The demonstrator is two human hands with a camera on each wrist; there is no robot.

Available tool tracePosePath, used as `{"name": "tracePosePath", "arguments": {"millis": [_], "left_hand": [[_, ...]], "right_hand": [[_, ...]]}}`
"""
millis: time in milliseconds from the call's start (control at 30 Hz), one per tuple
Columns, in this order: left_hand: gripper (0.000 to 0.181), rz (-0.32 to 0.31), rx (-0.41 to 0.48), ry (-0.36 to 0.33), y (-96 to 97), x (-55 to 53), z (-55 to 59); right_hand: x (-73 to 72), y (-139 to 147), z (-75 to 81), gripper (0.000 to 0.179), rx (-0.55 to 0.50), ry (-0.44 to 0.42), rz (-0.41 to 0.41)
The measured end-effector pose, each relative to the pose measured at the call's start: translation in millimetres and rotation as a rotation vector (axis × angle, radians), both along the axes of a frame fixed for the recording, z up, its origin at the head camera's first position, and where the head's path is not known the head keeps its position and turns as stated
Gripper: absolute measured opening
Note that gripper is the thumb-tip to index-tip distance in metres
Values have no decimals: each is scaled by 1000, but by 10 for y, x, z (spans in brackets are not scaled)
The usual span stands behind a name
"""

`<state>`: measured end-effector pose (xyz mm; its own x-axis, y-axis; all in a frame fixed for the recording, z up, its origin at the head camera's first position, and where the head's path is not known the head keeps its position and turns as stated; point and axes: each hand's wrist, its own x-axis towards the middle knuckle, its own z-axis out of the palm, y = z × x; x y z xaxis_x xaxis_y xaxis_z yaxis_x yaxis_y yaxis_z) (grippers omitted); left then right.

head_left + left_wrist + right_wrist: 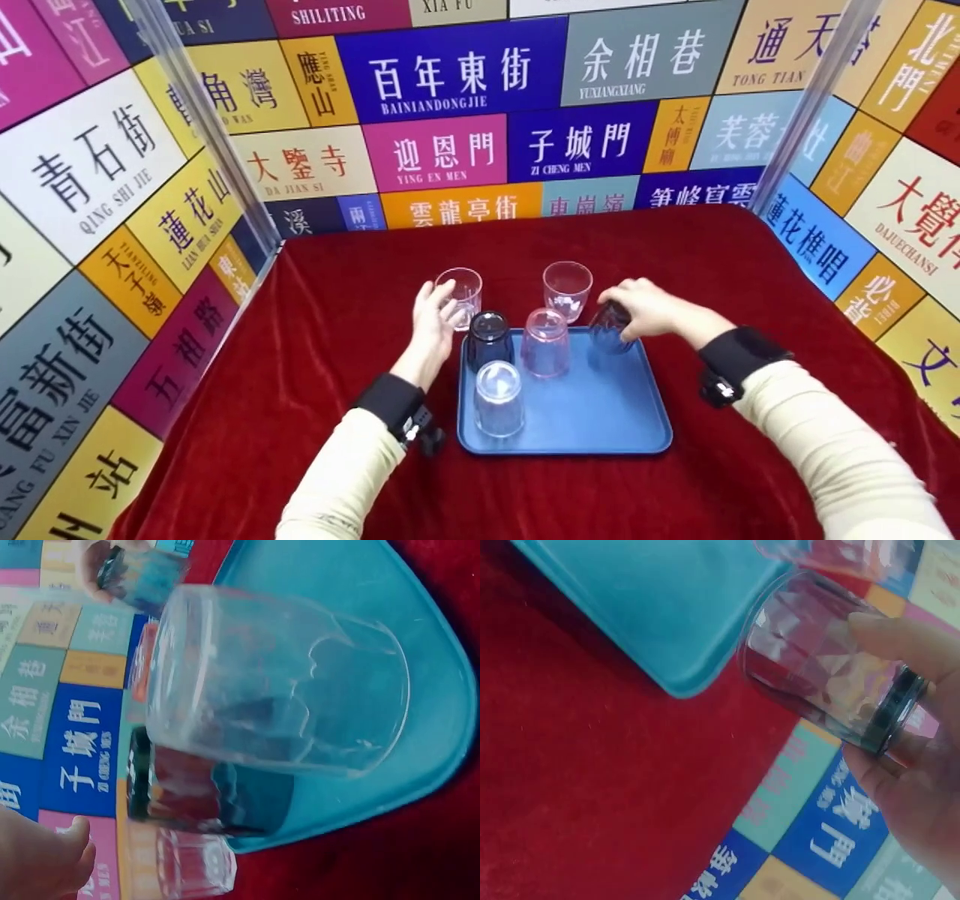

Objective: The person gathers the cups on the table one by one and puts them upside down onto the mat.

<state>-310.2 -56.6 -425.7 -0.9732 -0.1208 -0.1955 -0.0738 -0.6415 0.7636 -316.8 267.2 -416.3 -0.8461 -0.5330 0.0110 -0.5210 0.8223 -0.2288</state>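
My right hand grips a dark tinted glass near its base, thumb on one side and fingers on the other. The glass is tilted, its mouth toward the far right corner of the blue tray. Left of the tray's far corner, my left hand has loosely bent fingers that overlap a clear glass in the head view. In the left wrist view a gap shows between that hand and the clear glass. Upside down on the tray are another dark glass, a pink glass and a frosted clear glass.
Behind the tray another clear glass stands upright on the red cloth. Walls covered with colourful sign panels rise behind and on both sides. Metal posts run up the corners.
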Motion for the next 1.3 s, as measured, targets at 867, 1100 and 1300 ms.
{"name": "tracePosePath", "arguments": {"millis": [867,1100,1300], "left_hand": [[74,66,-11,-50,-247,-41,-201],[75,63,-82,-36,-266,-52,-247],[75,109,-281,-67,-302,-111,-370]], "right_hand": [[-82,-216,-440,72,108,-29,-25],[-45,-99,-434,88,-22,-99,-92],[-20,283,-479,76,-235,-9,-221]]}}
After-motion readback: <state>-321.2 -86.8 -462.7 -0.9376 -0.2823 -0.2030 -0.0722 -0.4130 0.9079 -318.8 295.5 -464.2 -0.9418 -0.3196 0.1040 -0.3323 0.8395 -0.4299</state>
